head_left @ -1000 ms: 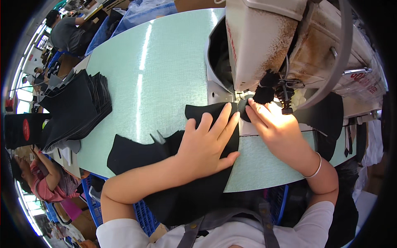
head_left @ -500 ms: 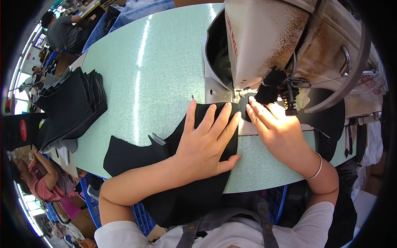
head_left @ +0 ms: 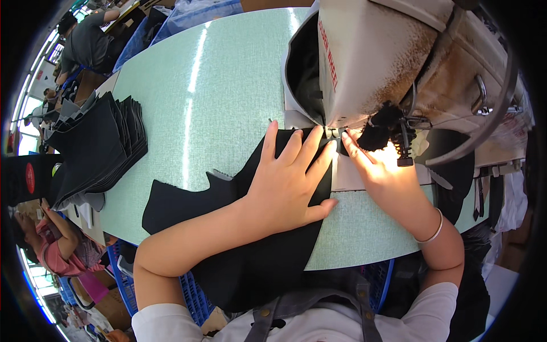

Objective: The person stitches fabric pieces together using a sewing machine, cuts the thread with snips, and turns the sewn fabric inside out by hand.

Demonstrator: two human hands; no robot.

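Note:
A large black fabric piece (head_left: 188, 208) lies across the table and hangs over its near edge. My left hand (head_left: 293, 176) is pressed flat on it, fingers spread, fingertips close to the needle area of a worn white sewing machine (head_left: 370, 68). On the other side of the needle, my right hand (head_left: 382, 168) rests with its fingers stretched forward on dark fabric at the machine bed, under a bright lamp glow. The machine's black fuzzy attachment partly covers that hand. Another dark fabric part (head_left: 453, 151) lies to its right. The needle itself is hard to make out.
A thick stack of cut black pieces (head_left: 105, 145) sits at the table's left. Below the near edge is a blue crate (head_left: 196, 299). The curved grey machine lever (head_left: 493, 128) arches on the right. Co-workers (head_left: 88, 40) sit at the far left.
Both hands and the black fabric have moved slightly away from me, toward the machine. My right fingers are now nearer the needle area. The machine's place in view has shifted a little right.

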